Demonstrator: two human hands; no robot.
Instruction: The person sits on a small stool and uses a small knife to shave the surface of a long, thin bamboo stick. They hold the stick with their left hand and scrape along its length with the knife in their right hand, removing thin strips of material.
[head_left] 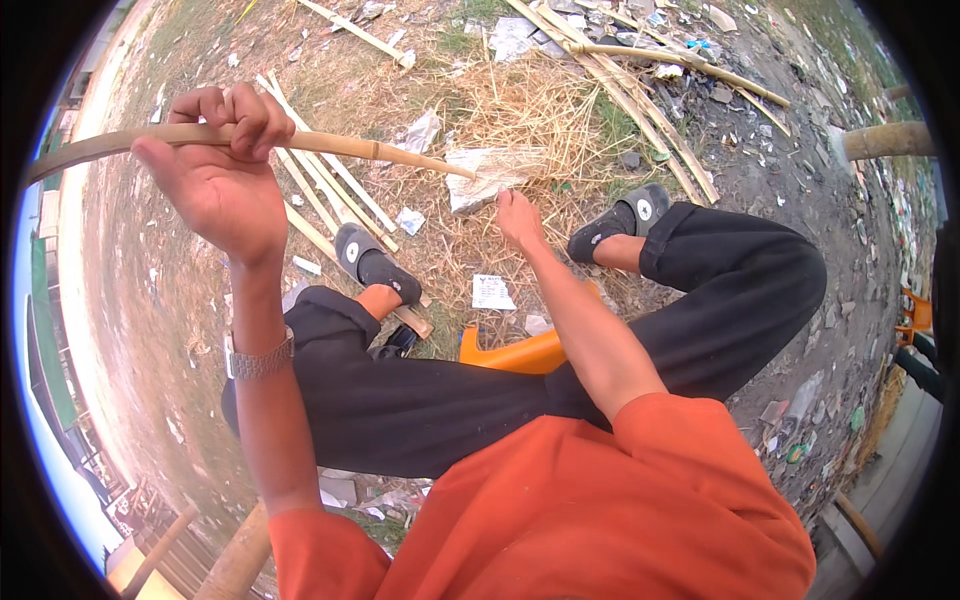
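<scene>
A long split bamboo strip (345, 146) runs across from the far left, its thin tip over a pale flat block (468, 195) on the ground. My left hand (225, 180) is raised, palm toward me, with its fingers curled over the strip and the thumb sticking out. My right hand (518, 220) is closed at the right side of the block, just beyond the strip's tip. Whatever its fingers hold, if anything, is hidden.
Straw-like shavings (540, 115) cover the ground behind the block. Bamboo strips (330, 185) lie beyond my left foot, and longer poles (640, 105) lie at the far right. Beneath me is an orange plastic seat (510, 352). Litter (492, 292) and rubble are scattered about.
</scene>
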